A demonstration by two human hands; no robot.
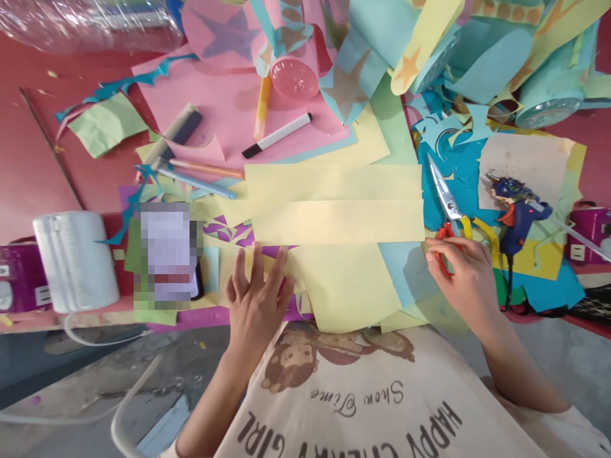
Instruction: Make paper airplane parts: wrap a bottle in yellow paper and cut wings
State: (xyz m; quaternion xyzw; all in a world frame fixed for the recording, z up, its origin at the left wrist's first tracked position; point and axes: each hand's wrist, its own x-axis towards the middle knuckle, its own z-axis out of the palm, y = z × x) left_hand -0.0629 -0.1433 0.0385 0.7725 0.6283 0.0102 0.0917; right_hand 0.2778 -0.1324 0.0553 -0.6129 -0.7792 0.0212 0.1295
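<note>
A long pale-yellow paper strip (338, 222) lies across the middle of the table, over a wider yellow sheet (334, 181). My left hand (258, 286) is open, palm down, its spread fingertips touching the strip's lower left edge. At the lower right corner my right hand (461, 273) has its fingertips gathered on the edge of the strip. Beneath and beside that hand lie scissors (446, 191) with red and yellow handles, blades pointing away. Another yellow sheet (348, 286) sits below the strip, partly over light-blue paper (403, 273).
To the right a blue glue gun (518, 216) rests on paper. A phone (169, 254) and a white case (76, 261) stand left. Beyond the strip are a marker (277, 135), pens, pink paper (214, 95), cut scraps, and decorated plastic bottles (293, 76).
</note>
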